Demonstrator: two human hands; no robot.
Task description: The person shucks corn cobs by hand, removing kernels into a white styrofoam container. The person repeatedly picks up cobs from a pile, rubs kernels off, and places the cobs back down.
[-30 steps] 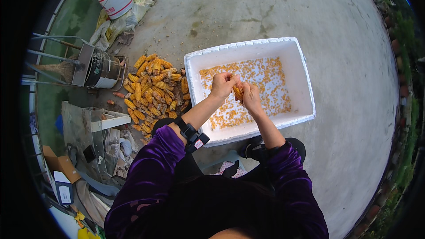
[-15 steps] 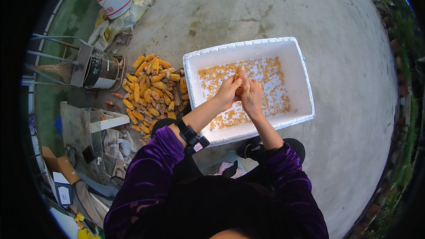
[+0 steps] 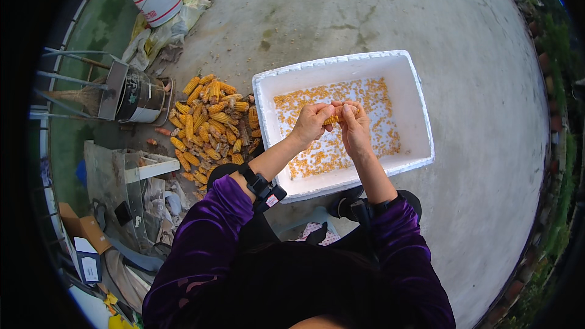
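In the head view I see my left hand (image 3: 312,123) and right hand (image 3: 353,127) pinching one corn cob (image 3: 332,119) between them above the white foam box (image 3: 420,116) of loose kernels (image 3: 317,157), with the cob pile (image 3: 210,123) left of the box.

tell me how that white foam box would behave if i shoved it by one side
The white foam box probably slides easily on the smooth concrete, since only a thin layer of kernels weighs it down. Its thick, crumbly-looking rim could dent or chip under a hard push. It sits low and wide, so tipping seems unlikely.
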